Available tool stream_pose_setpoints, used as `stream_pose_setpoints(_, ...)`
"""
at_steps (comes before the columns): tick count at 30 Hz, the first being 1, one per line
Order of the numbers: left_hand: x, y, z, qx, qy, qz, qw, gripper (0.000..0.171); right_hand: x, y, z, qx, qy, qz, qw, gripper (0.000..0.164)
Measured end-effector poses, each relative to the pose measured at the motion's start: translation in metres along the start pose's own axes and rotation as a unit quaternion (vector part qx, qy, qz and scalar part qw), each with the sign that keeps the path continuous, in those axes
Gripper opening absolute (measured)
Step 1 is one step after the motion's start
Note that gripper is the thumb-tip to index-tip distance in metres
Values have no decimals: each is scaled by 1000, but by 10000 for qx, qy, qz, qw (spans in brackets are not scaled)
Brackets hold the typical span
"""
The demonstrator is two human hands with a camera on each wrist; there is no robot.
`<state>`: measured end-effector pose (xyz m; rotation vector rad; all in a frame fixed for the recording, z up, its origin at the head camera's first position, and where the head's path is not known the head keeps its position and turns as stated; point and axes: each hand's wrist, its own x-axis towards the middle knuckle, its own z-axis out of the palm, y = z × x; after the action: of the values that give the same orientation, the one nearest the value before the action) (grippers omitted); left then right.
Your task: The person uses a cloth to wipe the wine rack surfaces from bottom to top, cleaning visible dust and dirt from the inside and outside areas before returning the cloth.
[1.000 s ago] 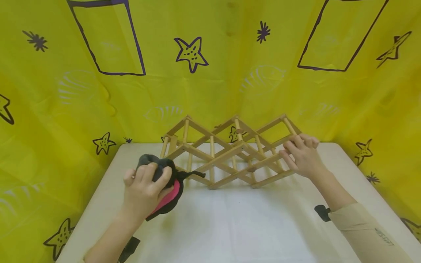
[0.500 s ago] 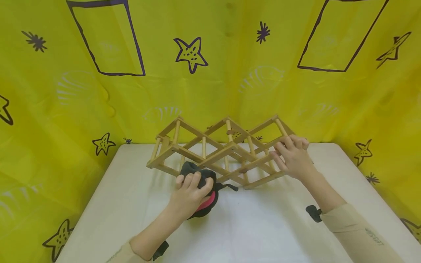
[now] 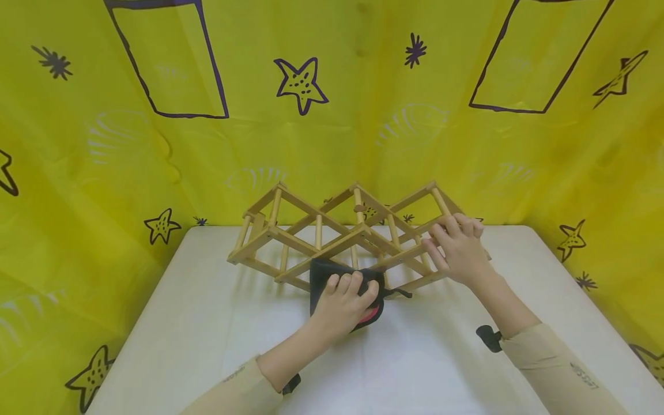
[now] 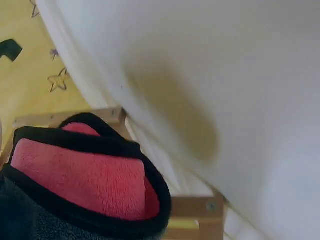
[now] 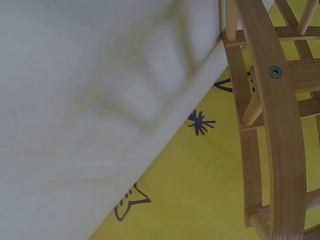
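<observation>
A dark grey and pink plush cloth (image 3: 323,282) with black edging is bunched in my left hand (image 3: 339,302), whose fingers grip it at the front of a folding wooden lattice rack (image 3: 339,244). A thin black strap (image 3: 399,293) trails from the cloth to the right. The left wrist view shows the cloth's pink face (image 4: 85,175) folded over, against the rack's wooden bars (image 4: 197,207). My right hand (image 3: 456,246) holds the rack's right end, its fingers curled over a bar. In the right wrist view the rack's slats (image 5: 282,135) appear, but no fingers.
The rack stands across the back of a white-covered table (image 3: 207,323). Right behind it hangs a yellow curtain (image 3: 332,144) printed with stars and frames. Dark wrist-worn pieces (image 3: 489,338) show by both forearms.
My left hand has carried the cloth rightward along the rack's front, from its left end to its middle. The rack and right hand have shifted slightly left.
</observation>
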<state>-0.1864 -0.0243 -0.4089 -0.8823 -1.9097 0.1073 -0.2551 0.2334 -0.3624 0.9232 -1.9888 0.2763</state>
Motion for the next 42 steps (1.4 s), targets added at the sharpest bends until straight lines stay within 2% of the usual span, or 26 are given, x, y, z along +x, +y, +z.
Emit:
stream_pose_setpoints(5,8,16,14,9,-104,25,9999,40,0,1,1,-45,131,-104,9998,42)
stream_pose_setpoints(9,15,24,22,230,-169,-121,9995,35,1,1,2,-47,239,-152,9996,41)
stream_pose_setpoints(16,21,30,35,607,-870,-400,9935,39,0,1,3,17,299,-167,9994,40)
stream_pose_setpoints(20,21,32,43,634,-1109,-436,9908,44,0,2,4,31,279,-150,9995,41)
stream_pose_setpoints(27,23,35,52,762,-978,-557,9907,48,0,2,3,145,326,-185,9992,40)
stream_pose_setpoints(37,22,37,57,918,-1125,-700,9869,57,0,4,2,250,307,-283,9988,41)
stream_pose_setpoints(39,22,37,59,964,-1068,-706,9871,55,0,4,2,266,329,-303,9986,40)
stream_pose_setpoints(42,24,37,62,1001,-883,-692,9886,38,1,4,3,307,402,-313,9982,40)
